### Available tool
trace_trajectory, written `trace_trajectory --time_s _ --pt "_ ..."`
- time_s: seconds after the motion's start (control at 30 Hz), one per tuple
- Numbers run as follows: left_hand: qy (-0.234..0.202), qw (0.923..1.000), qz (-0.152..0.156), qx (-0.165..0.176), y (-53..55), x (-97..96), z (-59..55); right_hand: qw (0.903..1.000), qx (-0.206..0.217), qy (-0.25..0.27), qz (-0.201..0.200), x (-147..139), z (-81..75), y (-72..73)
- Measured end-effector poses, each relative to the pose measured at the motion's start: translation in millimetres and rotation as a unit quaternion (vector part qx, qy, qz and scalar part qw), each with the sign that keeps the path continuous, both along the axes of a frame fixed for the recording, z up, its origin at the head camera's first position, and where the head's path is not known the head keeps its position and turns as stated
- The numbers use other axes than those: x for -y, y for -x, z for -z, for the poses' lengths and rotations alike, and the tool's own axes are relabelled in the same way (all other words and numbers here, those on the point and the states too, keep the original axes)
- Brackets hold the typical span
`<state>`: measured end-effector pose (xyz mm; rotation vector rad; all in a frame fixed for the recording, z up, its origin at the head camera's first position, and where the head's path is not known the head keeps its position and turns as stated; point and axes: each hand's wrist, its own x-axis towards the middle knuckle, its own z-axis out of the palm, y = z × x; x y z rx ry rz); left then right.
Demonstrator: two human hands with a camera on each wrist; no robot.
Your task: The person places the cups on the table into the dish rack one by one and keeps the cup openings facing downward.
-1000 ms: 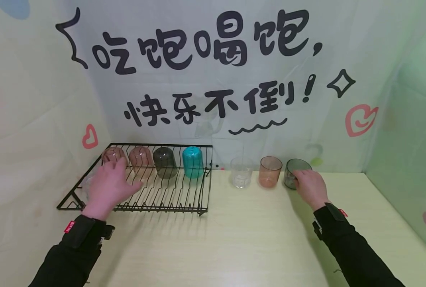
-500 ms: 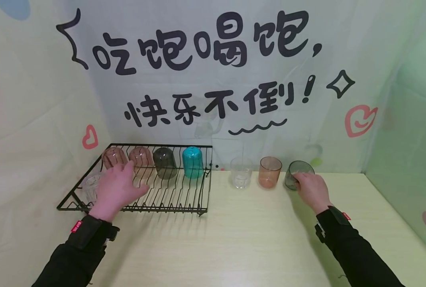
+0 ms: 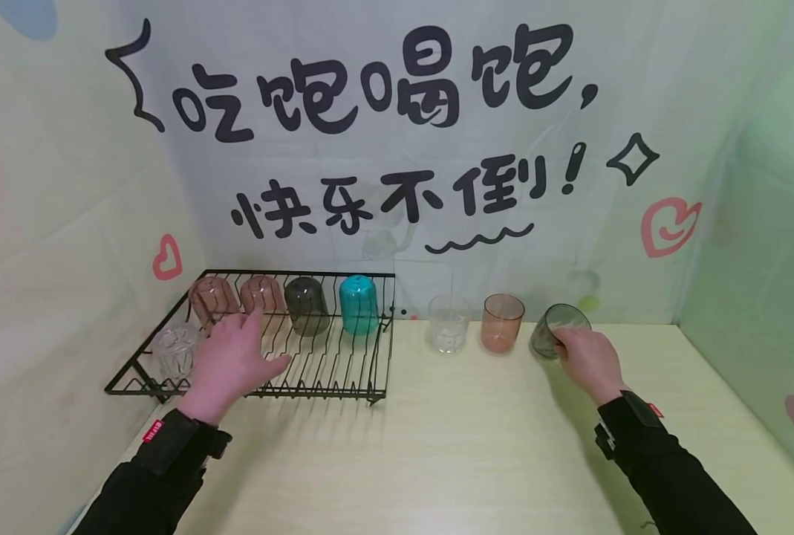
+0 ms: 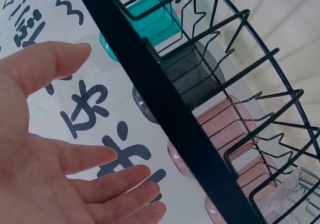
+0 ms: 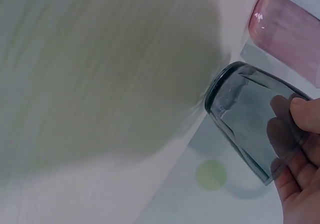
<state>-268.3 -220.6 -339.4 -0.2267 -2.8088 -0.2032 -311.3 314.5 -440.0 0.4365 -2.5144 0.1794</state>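
Grey glass [image 3: 547, 333], at the three-o'clock end of the row on the desk [image 3: 477, 431], and tipping now! Upright a second ago; leaning, mouth toward two o'clock, at this instant, and rim farther from the rosy tumbler [image 3: 502, 323] just beside at nine o'clock. Gripped near the rim by the right hand [image 3: 592, 365], thumb on one face, other fingers showing through the wall; inside or behind, impossible to tell. Base close to the desk, contact unclear. Meaning for the work, by judgement: no longer settled in its spot, firmly mid-handling. Next along at nine o'clock, standing untouched, a clear tumbler [image 3: 448, 325].

Farther out that way, the black wire rack [image 3: 363, 393], and over it the left hand [image 3: 232, 368], fingers spread, holding nothing. Shifted toward three o'clock, so baring more of a faceted clear glass [image 3: 174, 353] at its nine. Upside down around that hand: one pink glass [image 3: 213, 296] at eleven, another pink glass [image 3: 263, 293] at one, charcoal glass [image 3: 307, 306] and teal glass [image 3: 359, 303] toward two. Behind everything, at twelve, lettered cloth [image 3: 490, 260].
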Motion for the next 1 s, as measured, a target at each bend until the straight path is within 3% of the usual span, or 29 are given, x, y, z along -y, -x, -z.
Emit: trace_trajectory --time_s 0.33,1.0 --pt "-0.008 0.9996 0.022 -0.014 -3.8 -4.0 2.2 0.9998 -0.013 0.01 -0.008 -3.9 0.2 -12.3" --pt "-0.018 0.9996 0.02 0.005 -2.8 -13.2 4.7 0.9974 -0.048 0.044 -0.032 4.4 -16.6 -38.2"
